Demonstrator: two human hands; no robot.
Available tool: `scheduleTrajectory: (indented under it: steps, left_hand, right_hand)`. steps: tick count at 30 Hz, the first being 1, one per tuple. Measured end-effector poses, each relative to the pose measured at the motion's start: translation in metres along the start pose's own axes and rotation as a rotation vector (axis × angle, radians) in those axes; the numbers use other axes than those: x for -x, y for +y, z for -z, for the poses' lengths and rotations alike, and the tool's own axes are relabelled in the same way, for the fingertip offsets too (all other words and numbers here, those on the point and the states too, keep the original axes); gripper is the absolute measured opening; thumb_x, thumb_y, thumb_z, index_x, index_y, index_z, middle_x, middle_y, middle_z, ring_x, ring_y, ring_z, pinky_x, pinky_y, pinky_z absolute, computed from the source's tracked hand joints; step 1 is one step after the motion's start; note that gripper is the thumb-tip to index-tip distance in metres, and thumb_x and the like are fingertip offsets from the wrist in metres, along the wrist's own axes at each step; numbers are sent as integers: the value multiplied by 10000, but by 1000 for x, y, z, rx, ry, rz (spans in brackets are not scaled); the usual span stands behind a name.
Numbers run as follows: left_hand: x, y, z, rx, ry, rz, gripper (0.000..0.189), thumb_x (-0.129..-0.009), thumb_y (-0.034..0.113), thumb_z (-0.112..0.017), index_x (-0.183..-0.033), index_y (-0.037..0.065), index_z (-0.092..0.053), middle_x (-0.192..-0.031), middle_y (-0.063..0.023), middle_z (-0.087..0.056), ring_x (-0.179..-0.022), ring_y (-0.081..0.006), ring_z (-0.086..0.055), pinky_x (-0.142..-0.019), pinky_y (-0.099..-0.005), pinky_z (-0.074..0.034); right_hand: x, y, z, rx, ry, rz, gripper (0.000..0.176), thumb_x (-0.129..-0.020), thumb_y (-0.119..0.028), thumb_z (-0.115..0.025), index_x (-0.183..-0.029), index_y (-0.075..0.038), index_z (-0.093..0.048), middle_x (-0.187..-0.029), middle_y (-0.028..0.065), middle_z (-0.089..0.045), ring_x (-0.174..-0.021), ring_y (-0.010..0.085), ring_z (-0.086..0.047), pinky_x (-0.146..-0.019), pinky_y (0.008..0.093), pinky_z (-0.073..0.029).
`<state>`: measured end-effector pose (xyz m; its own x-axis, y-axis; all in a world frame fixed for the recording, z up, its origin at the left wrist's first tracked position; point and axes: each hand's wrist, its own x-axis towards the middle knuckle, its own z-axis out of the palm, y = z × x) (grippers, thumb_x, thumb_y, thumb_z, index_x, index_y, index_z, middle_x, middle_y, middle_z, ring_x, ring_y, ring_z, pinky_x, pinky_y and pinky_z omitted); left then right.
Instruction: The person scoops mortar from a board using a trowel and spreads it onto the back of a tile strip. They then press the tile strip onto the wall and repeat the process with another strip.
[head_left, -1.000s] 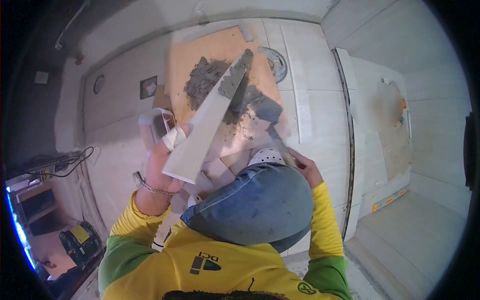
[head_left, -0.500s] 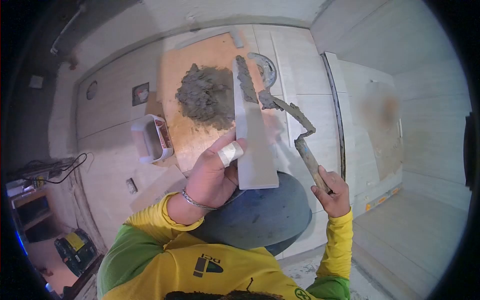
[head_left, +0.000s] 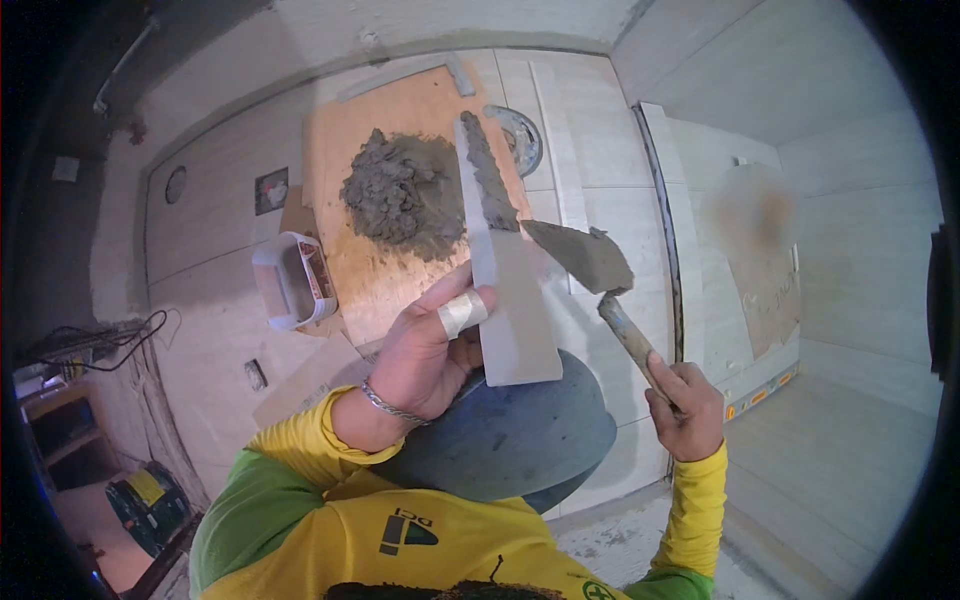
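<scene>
My left hand (head_left: 435, 345), with white tape round its thumb, grips a long narrow strip of tile (head_left: 518, 320) by its left edge. Grey mortar (head_left: 487, 175) covers the far part of that strip. In my right hand (head_left: 688, 412), the fingers wrap the wooden handle of a trowel (head_left: 580, 255). Its blade shows its broad face, smeared with mortar, and its tip is close to the strip's right edge beside the mortar. Left of the strip, a heap of mortar (head_left: 395, 195) lies on an orange-brown board (head_left: 335, 140).
A white plastic tub (head_left: 270, 275) stands left of the board. Past the strip lies a round grey object (head_left: 520, 140), partly hidden. A long dark-edged gap (head_left: 665, 235) runs along the tiles on the right. A cardboard piece (head_left: 765, 300) and a green-black case (head_left: 150, 505) are farther out.
The trowel has turned from edge-on to show its broad face. My right hand has moved slightly right and toward me. The strip stays in my left hand.
</scene>
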<state>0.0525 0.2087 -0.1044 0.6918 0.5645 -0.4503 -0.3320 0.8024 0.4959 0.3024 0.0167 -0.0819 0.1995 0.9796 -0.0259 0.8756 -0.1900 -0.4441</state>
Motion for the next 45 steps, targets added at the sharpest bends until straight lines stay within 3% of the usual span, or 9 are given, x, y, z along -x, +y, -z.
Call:
scheduleTrajectory:
  steps: [5, 8, 10, 17, 24, 27, 34, 39, 45]
  left_hand:
    - [-1, -1, -1, 47, 19, -7, 489, -933, 161, -522, -1384, 24, -391, -1170, -66, -566, -996, -156, -605, -846, -315, -531]
    - [-4, 1, -4, 63, -6, 9, 533, -919, 184, -556, -1375, -19, -371, -1251, -105, -543, -1094, -191, -578, -944, -330, -480]
    - [-7, 0, -3, 92, -22, 24, 509, -926, 152, -536, -1377, -17, -371, -1224, -100, -550, -1062, -181, -592, -902, -321, -510]
    - [-22, -1, -8, 162, -96, 39, 452, -932, 101, -518, -1338, -43, -382, -1197, -116, -554, -1024, -190, -609, -849, -303, -547]
    - [-22, -2, 0, 191, -113, 61, 463, -916, 91, -534, -1333, -42, -383, -1189, -115, -553, -1029, -195, -610, -835, -311, -557]
    - [-19, 2, -4, 215, -44, 37, 447, -909, 78, -533, -1320, -35, -397, -1183, -112, -560, -1011, -196, -620, -812, -316, -567]
    - [-21, -13, -2, 264, -85, 59, 346, -910, 72, -515, -1249, 19, -462, -1074, -69, -589, -887, -149, -634, -716, -276, -580]
    - [-17, -14, 0, 269, -84, 66, 447, -918, 103, -535, -1341, 37, -407, -1086, -68, -601, -857, -157, -639, -661, -287, -558]
    - [-18, -14, 1, 297, -64, 49, 448, -909, 94, -554, -1332, 39, -419, -1079, -62, -603, -848, -153, -641, -658, -277, -557]
  right_hand:
    - [9, 20, -12, -303, 3, -51, 564, -698, 26, -707, -1239, -93, -599, -748, 97, -570, -662, 215, -553, -628, 295, -456]
    - [11, 25, -51, -523, 59, -17, 565, -689, 31, -727, -1233, -22, -582, -813, 105, -600, -691, 202, -545, -660, 282, -447]
    - [10, 23, -77, -629, 58, -45, 554, -684, 34, -733, -1217, -4, -583, -887, 125, -630, -718, 211, -561, -674, 293, -461]
    - [4, 27, -150, -490, 158, 24, 511, -707, 18, -719, -1197, 6, -573, -930, 179, -627, -781, 310, -612, -690, 314, -495]
    - [33, 53, -131, -416, 151, 62, 534, -722, 20, -699, -1236, -54, -571, -900, 176, -625, -760, 300, -608, -673, 325, -495]
    - [35, 62, -127, -356, 28, -86, 596, -733, 4, -685, -1302, -81, -530, -927, 191, -624, -774, 300, -613, -693, 327, -498]
    - [-44, 48, -184, -141, -145, 217, 582, -785, -26, -664, -1339, -72, -491, -907, 153, -641, -776, 238, -616, -686, 322, -502]
    - [-88, 9, -208, -119, -180, 296, 581, -788, -28, -663, -1341, -71, -489, -905, 151, -641, -772, 235, -615, -682, 321, -502]
    - [-90, -1, -206, -131, -194, 299, 580, -791, -30, -661, -1342, -70, -487, -902, 148, -641, -768, 231, -615, -677, 319, -501]
